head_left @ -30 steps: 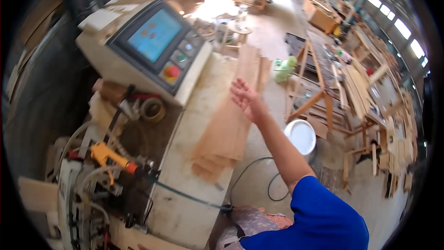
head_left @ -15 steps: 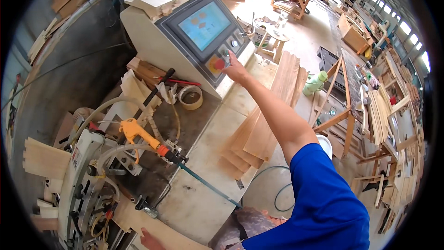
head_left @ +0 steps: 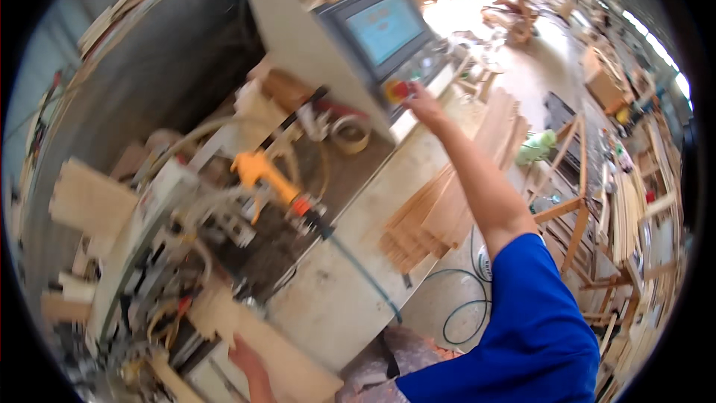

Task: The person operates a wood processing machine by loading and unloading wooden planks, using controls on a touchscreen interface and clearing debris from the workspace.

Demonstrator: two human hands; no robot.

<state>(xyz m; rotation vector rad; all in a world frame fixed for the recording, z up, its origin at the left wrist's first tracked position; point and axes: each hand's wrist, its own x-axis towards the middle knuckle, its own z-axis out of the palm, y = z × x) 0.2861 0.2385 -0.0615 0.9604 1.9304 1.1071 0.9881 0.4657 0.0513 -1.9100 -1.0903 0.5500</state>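
Observation:
My right arm reaches up to the control panel (head_left: pixel 377 78). My right hand (head_left: pixel 426 107) is at its lower right corner, fingers extended beside a red push button (head_left: pixel 400 90) on a yellow surround; blur hides whether they touch it. Low in the view, my left hand (head_left: pixel 250 362) rests at the edge of a flat, pale wooden board (head_left: pixel 287 354), its visible fingers stretched out. This board lies at the machine's clamp end. An orange air blow gun (head_left: pixel 265 173) with a teal hose (head_left: pixel 365 276) hangs between my hands. The panel's screen (head_left: pixel 384 27) is lit blue.
Stacked wooden boards (head_left: pixel 432 216) lie on the pale machine table (head_left: pixel 321 295). A tape roll (head_left: pixel 349 134) sits below the panel. To the right are a green bottle (head_left: pixel 535 147), a wooden frame (head_left: pixel 570 194) and piled timber strips (head_left: pixel 623 216). A hose (head_left: pixel 455 276) loops on the floor.
The view has shifted, so the machine appears farther right. My right hand has moved from the upper buttons to beside the red one. More of my left hand and the board shows.

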